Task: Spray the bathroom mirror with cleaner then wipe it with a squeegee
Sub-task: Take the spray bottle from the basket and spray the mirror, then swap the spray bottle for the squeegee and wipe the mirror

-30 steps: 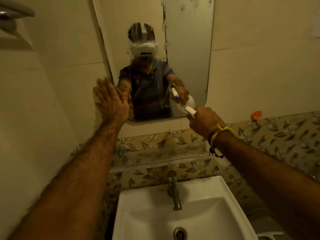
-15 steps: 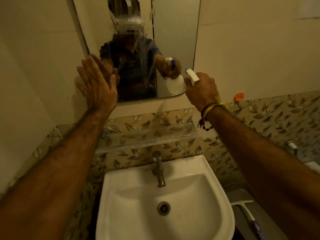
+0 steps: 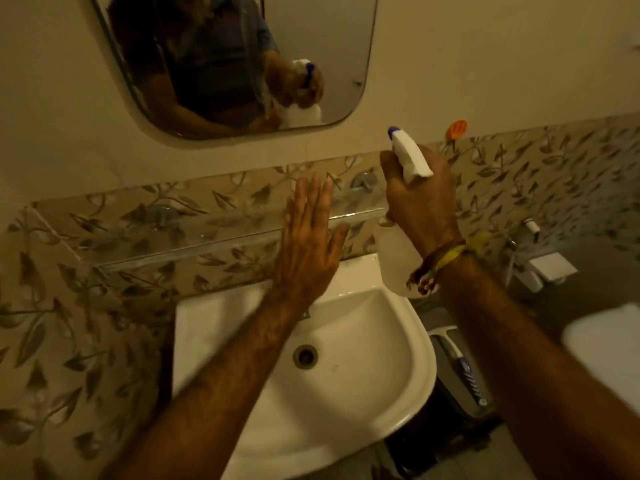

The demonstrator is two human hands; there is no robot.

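Right hand [image 3: 420,206] wraps the white plastic spray bottle [image 3: 410,157] at right of centre; left hand [image 3: 308,244] is flat, empty. White-headed squeegee [image 3: 457,362] lies lower right — light, stiff, probably best taken by its handle.

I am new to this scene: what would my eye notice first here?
First, the right hand holding a white spray bottle at centre right, below the mirror. Next, the open left hand, fingers spread, above the white sink. A squeegee lies right of the sink.
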